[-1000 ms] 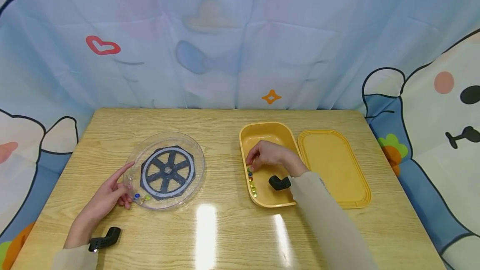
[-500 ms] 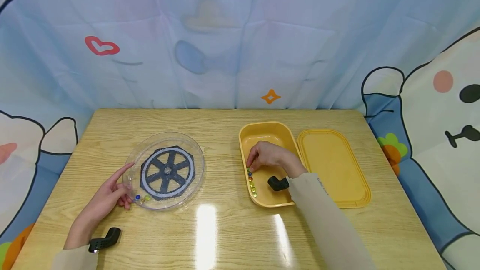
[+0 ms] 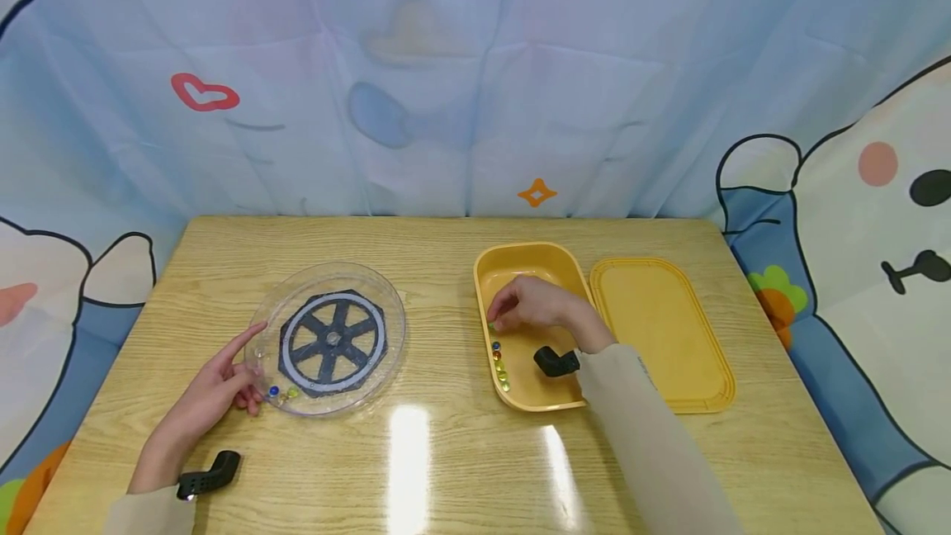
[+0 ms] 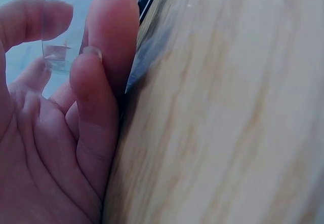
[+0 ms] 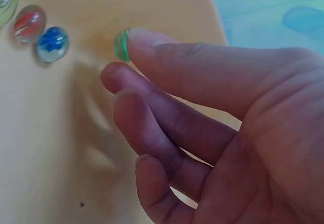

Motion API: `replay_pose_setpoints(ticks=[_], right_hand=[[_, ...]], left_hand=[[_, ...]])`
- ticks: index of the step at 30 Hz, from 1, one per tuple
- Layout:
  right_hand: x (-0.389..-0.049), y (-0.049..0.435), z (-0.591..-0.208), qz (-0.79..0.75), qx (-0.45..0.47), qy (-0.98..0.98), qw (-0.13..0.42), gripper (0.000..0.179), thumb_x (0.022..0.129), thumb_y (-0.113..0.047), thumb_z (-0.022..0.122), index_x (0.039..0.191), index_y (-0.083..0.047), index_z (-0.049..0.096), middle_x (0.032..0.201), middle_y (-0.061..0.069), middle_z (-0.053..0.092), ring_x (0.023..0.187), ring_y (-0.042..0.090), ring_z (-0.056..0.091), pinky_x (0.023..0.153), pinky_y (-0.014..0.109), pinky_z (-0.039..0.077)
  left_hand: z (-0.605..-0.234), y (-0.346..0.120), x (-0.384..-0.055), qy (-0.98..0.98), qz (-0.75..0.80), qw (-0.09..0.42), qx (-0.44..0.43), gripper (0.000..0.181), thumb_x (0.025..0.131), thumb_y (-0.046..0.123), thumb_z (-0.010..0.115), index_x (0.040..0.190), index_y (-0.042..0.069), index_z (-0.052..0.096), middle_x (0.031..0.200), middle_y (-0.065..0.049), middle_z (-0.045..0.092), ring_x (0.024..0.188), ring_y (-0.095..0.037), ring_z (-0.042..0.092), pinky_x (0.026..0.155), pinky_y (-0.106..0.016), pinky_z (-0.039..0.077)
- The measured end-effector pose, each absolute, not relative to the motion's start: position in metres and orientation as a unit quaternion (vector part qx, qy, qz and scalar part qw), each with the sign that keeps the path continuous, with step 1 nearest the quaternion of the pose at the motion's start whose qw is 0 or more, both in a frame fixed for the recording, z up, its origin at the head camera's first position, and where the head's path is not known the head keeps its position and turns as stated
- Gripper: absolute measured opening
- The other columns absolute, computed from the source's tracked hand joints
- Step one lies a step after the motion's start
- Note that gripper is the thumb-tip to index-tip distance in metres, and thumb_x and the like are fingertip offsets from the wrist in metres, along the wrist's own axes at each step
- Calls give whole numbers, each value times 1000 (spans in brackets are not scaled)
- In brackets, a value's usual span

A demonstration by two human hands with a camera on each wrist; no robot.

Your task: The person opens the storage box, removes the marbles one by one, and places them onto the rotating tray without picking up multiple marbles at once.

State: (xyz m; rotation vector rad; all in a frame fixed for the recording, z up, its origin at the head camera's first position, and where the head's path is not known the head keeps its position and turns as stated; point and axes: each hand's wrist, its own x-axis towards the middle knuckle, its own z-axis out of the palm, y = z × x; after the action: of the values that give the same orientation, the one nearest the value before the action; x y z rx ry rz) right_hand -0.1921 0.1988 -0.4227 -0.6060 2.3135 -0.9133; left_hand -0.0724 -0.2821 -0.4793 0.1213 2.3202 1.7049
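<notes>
Your right hand point(image 3: 531, 302) has drawn its pinched green-swirled glass marble point(image 5: 121, 45) apart, singling it out, while your left hand point(image 3: 211, 395) grips the clear round plastic dish point(image 3: 396, 352).

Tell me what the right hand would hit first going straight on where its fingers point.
The right hand would probably meet the yellow tub's left wall first, with the green-swirled marble it pinches; any gap is hard to judge.

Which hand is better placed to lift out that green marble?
Probably the right hand: it pinches the green marble inside the yellow tub, while the left hand is across at the clear dish.
</notes>
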Motion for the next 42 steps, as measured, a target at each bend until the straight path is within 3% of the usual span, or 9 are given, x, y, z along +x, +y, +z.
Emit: replay_pose_setpoints(ticks=[8, 16, 23, 34, 42], right_hand=[[-191, 202, -409, -379, -237, 859, 250, 8, 88, -5, 73, 96, -4, 75, 88, 0, 72, 81, 15, 64, 76, 29, 52], [-182, 193, -389, -384, -235, 877, 170, 10, 91, -10, 72, 100, -9, 76, 94, -3, 71, 83, 16, 62, 76, 34, 51], [-167, 158, -388, -401, -245, 877, 100, 10, 92, -12, 72, 101, -11, 76, 93, -5, 70, 83, 14, 61, 71, 32, 51], [-140, 83, -403, -435, -267, 858, 62, 11, 92, -11, 72, 102, -10, 76, 97, -3, 72, 81, 10, 60, 62, 25, 49], [-126, 40, -416, -439, -286, 850, 63, 19, 93, -12, 71, 111, -7, 75, 97, -2, 72, 75, 6, 57, 53, 20, 41]], left_hand=[[-479, -282, -72, 798, 587, 130, 39, 62, 103, 3, 46, 159, 8, 20, 68, -13, 63, 53, -22, 62, 53, -33, 54], [-476, -282, -72, 792, 594, 136, 39, 62, 104, 5, 46, 159, 9, 19, 67, -14, 63, 54, -21, 62, 54, -33, 56], [-477, -282, -72, 792, 594, 136, 40, 62, 103, 4, 45, 159, 9, 19, 68, -13, 63, 54, -21, 62, 54, -33, 56], [-479, -283, -73, 794, 592, 135, 42, 64, 101, 2, 47, 159, 8, 19, 67, -11, 63, 55, -18, 62, 54, -32, 55], [-479, -283, -72, 795, 591, 134, 40, 64, 101, 2, 47, 159, 10, 20, 67, -12, 63, 55, -19, 62, 54, -32, 55]])
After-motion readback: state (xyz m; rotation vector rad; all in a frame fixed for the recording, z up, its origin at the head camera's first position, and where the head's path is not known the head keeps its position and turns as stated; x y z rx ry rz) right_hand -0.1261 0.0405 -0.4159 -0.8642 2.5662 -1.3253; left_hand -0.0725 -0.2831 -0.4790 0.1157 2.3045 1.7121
